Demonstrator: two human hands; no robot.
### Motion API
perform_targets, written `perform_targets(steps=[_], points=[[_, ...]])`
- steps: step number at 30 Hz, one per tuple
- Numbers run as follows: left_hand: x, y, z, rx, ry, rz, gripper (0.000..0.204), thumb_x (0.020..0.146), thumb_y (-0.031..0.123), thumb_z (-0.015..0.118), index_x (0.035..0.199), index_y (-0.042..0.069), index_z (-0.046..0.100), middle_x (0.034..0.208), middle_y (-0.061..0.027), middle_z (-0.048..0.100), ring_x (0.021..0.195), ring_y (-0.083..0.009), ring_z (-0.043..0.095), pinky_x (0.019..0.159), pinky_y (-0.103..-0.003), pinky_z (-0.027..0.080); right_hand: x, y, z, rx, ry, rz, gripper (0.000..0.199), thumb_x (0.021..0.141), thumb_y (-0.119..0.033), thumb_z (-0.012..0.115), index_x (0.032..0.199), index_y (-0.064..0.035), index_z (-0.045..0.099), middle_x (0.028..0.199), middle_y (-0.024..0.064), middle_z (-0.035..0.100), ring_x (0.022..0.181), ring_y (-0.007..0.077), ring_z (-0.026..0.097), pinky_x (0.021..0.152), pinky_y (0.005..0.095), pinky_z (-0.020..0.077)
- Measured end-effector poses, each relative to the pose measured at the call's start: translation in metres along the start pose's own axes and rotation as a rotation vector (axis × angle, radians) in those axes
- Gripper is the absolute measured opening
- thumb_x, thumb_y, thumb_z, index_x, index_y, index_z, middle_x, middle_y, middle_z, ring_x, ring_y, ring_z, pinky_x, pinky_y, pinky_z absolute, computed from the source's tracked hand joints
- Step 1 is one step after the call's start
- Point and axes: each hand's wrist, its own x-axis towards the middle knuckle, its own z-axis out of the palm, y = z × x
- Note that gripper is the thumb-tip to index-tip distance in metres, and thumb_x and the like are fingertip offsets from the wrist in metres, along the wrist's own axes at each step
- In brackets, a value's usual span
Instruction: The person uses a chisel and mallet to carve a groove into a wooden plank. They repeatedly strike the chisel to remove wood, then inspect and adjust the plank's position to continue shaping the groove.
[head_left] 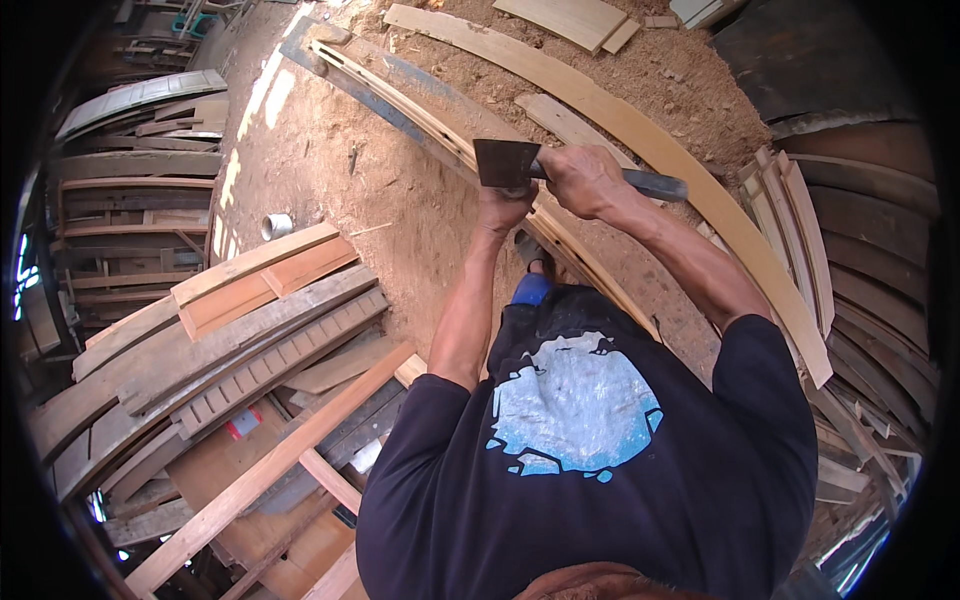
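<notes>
Earth floor (pixel 400 270) around me, brown and bare, pale sawdust (pixel 695 95) spread thick over the far right. Sunlight patches (pixel 279 97), bright and broken, run down the floor's far left side; the rest of my ground sits in softer daylight. On my left, a bank of stacked timber (pixel 140 250), dark between layers; nearer me, a loose board pile (pixel 235 365). A silvery cylinder (pixel 277 227) on the ground beside it. To my right, dark planks (pixel 865 255) in a row, a dark panel (pixel 800 65) beyond. Small bright gaps (pixel 24 278) at the left edge.
</notes>
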Motion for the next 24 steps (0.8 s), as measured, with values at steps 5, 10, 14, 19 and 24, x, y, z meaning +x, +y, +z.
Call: perform_targets(steps=[5,10,14,19,24], points=[[-0.01,-0.001,-0.006,0.084,-0.021,-0.002,0.031,0.078,0.012,0.079,0.103,0.004,0.062,0.087,-0.0051,0.066,0.078,-0.0142,0.061,0.071,-0.031,0.053,0.008,-0.02,-0.048,0.109,0.068,0.028,0.025,0.077,-0.02,0.076,0.094,-0.0023,0.068,0.077,0.0178,0.069,0.074,0.0355,0.069,0.064,0.0426,0.0536],[-0.008,-0.001,-0.022,-0.029,0.015,-0.052,0.025,0.078,0.013,0.079,0.092,0.005,0.06,0.077,-0.0042,0.063,0.072,-0.0134,0.059,0.069,-0.031,0.053,0.016,-0.059,-0.085,0.667,0.516,-0.225,0.021,0.08,-0.009,0.076,0.098,-0.0003,0.067,0.075,0.0121,0.067,0.069,0.0253,0.068,0.062,0.0345,0.0521],[-0.016,-0.011,-0.02,0.014,-0.081,-0.003,0.033,0.078,0.015,0.08,0.104,0.003,0.065,0.09,-0.0077,0.069,0.085,-0.0187,0.068,0.077,-0.032,0.055,0.01,-0.038,-0.038,0.51,0.492,-0.449,0.02,0.084,-0.008,0.072,0.103,-0.0051,0.068,0.084,0.0124,0.07,0.075,0.0259,0.07,0.066,0.0343,0.0558],[-0.031,-0.041,-0.006,0.137,-0.004,-0.02,0.035,0.075,0.012,0.079,0.106,0.006,0.064,0.095,-0.0052,0.067,0.087,-0.0165,0.065,0.078,-0.032,0.054,-0.003,-0.02,-0.002,-0.017,-0.241,0.057,0.027,0.084,-0.023,0.068,0.106,-0.0075,0.067,0.083,0.0183,0.071,0.08,0.0372,0.07,0.068,0.0454,0.055],[-0.019,-0.012,-0.001,-0.107,0.116,-0.035,0.025,0.079,0.011,0.078,0.097,0.003,0.062,0.086,-0.0024,0.066,0.078,-0.0123,0.062,0.072,-0.029,0.052,0.006,-0.042,-0.045,0.305,-0.036,0.126,0.031,0.079,-0.021,0.072,0.101,-0.0014,0.064,0.074,0.021,0.066,0.071,0.0389,0.066,0.065,0.0451,0.0517]])
